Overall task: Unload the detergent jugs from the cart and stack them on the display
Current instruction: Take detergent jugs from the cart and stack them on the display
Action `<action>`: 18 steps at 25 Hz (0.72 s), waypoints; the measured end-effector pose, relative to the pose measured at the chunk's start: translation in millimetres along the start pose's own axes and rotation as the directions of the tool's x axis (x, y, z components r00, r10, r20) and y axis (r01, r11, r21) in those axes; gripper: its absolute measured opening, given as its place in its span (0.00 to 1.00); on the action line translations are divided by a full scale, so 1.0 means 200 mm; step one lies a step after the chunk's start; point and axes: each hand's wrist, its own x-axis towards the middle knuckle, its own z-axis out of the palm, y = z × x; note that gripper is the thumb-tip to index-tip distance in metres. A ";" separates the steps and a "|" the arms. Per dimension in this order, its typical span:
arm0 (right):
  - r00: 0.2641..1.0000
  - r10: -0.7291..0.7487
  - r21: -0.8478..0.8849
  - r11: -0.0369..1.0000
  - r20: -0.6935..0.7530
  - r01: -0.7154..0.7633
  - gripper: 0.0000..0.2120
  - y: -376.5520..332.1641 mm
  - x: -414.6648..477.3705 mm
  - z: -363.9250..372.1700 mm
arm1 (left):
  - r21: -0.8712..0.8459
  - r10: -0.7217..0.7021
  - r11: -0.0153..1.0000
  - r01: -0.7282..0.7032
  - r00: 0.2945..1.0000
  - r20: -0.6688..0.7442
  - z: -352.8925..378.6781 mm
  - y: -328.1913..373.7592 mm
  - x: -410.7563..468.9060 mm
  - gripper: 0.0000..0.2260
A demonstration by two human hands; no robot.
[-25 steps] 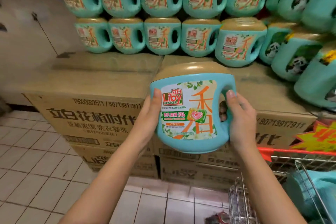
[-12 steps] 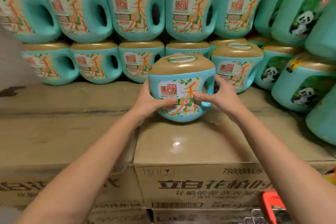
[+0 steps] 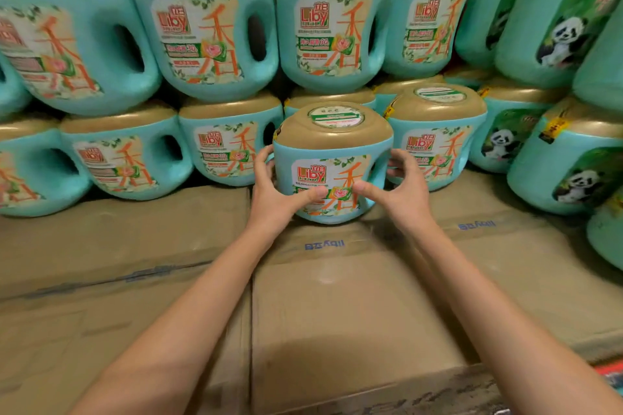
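Up front, the thumb of the left hand [image 3: 278, 194] lies across the lower label of the detergent jug [image 3: 333, 158], and its fingers [image 3: 263, 158] curl round the jug's left side. The right hand [image 3: 403, 194] mirrors it, with the thumb pressed to the label's lower right and the fingers [image 3: 401, 162] arched and curled against the handle side. The jug is clasped between both hands, upright, with its gold cap [image 3: 333, 125] on top and its label toward the camera. Its base meets the top of a cardboard box [image 3: 354, 313] at the box's far edge, near the far left corner. Just behind and to either side are the stacked jugs [image 3: 215, 40] of the display, two rows high. The neighbour on the right [image 3: 435, 141] is just beside the held jug; whether they touch I cannot tell. Jugs with panda labels [image 3: 556, 34] fill the right side. Both bare forearms reach in from the near edge.
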 end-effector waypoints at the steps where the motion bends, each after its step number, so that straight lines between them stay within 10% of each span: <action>1: 1.000 0.003 0.001 1.000 -0.015 -0.003 0.45 0.00 0.01 0.01 | 0.000 0.002 1.000 -0.002 1.000 -0.018 0.01 0.00 0.01 0.43; 9: 0.998 -0.016 -0.013 1.000 -0.063 0.015 0.40 0.00 0.06 0.03 | 0.090 0.016 0.996 -0.008 0.995 -0.097 0.05 0.00 0.05 0.53; 18: 0.996 0.077 -0.021 0.997 -0.055 -0.078 0.26 -0.05 -0.06 -0.02 | 0.142 -0.092 0.980 0.143 0.945 -0.314 0.14 0.04 -0.11 0.41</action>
